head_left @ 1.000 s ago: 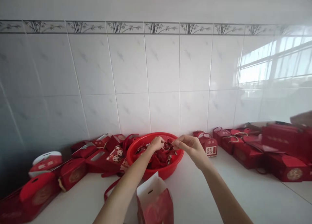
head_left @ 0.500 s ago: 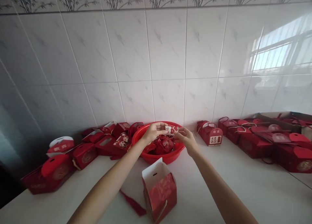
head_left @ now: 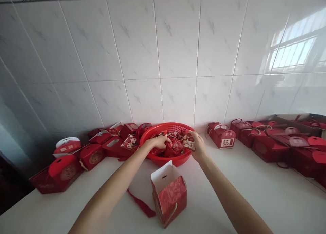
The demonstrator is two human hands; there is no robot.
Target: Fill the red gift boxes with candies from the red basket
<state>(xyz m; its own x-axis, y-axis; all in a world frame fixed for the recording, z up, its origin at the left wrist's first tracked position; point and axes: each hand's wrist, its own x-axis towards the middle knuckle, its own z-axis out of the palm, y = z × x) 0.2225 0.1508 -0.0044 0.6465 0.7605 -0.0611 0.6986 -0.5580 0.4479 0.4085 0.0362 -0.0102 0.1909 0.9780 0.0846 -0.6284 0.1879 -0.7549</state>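
A red plastic basket (head_left: 163, 126) holds a heap of red-wrapped sweets (head_left: 175, 147). My left hand (head_left: 160, 142) is down among them on the left side, its fingers curled, and what they close on is hidden. At the basket's right rim, my right hand (head_left: 198, 146) pinches a small flat packet (head_left: 189, 143) with pale printing and dark characters. Nearer to me stands a red gift box (head_left: 171, 198), its white-lined top unfolded and a cord on its front. A dark red ribbon (head_left: 142, 207) lies beside it.
Several red gift boxes (head_left: 66, 171) crowd the left of the white table (head_left: 229, 193). One closed box (head_left: 226, 139) stands right of the basket, and more boxes (head_left: 270, 147) fill the far right by an open carton (head_left: 287, 118). A tiled wall (head_left: 178, 54) rises behind.
My hands have parted from over the basket. The left has lowered into the sweets, and the right has carried the packet to the right rim. The camera view has tilted down.
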